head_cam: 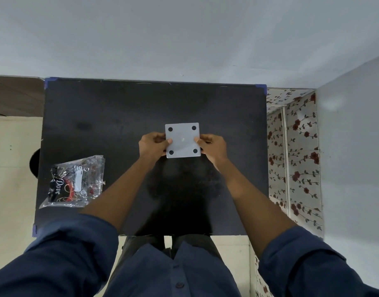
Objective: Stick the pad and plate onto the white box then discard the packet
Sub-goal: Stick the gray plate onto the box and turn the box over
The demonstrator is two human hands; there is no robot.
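A flat white square piece [182,139] with a dark round spot in each corner is held over the middle of the black table [111,116]. My left hand [152,144] grips its left edge and my right hand [212,145] grips its right edge, thumbs on top. I cannot tell whether this piece is the white box or the plate. A crumpled clear plastic packet [75,181] with dark printed lettering lies flat near the table's left edge, well away from both hands.
The table's far edge meets a pale wall. A flowered panel [295,151] stands close along the table's right side. Pale floor and a dark round object [35,162] lie beyond the left edge.
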